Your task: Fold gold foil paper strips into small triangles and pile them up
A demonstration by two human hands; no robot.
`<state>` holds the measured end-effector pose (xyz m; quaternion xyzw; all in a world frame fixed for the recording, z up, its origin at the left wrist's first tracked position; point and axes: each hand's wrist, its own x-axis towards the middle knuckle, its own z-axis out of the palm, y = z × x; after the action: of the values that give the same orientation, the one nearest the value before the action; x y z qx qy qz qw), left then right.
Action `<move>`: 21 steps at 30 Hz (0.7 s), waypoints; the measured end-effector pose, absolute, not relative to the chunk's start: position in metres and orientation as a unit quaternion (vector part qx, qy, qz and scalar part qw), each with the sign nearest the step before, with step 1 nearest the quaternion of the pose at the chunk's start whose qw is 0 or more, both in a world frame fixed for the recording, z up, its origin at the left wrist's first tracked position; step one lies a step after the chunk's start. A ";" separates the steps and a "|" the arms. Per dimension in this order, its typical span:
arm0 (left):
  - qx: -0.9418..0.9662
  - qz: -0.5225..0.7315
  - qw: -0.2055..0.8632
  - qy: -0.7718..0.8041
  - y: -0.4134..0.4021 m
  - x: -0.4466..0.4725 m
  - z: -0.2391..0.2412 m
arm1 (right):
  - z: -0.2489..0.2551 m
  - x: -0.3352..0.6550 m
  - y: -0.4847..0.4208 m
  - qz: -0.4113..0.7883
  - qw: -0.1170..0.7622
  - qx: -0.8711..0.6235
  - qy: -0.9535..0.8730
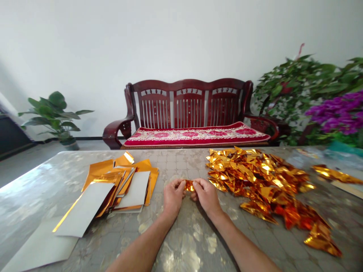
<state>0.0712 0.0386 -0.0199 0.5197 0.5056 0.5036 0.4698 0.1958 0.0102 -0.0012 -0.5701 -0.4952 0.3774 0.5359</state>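
Between my two hands, above the middle of the table, is a small piece of shiny gold foil paper [189,185]. My left hand [173,194] pinches its left end, and my right hand [206,194] pinches the right end with thumb and fingers. Much of the piece is hidden behind the fingers. To the left lies a loose stack of foil paper sheets [136,189], gold on one face and pale grey on the other. On the right spreads a big heap of folded gold foil pieces [255,173], pointed at their ends.
A patterned cover lies over the table [181,241]. Past its far edge stands a dark red wooden bench [188,109] with a floral cushion [195,135]. Clear plastic bags [309,155] lie at the far right. Potted plants [53,113] flank the bench.
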 end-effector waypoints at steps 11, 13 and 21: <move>0.541 0.490 0.436 0.526 0.033 0.070 -0.008 | 0.000 0.193 0.010 0.379 0.546 -0.568 -0.485; 0.545 0.481 0.436 0.530 0.033 0.070 -0.009 | 0.000 0.193 0.010 0.390 0.549 -0.563 -0.478; 0.590 0.459 0.383 0.542 0.035 0.069 -0.012 | -0.005 0.192 0.011 0.413 0.554 -0.561 -0.456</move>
<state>0.0691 0.0352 -0.0116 0.5902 0.5425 0.4586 0.3835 0.1915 0.0111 -0.0052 -0.5611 -0.4557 0.4130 0.5540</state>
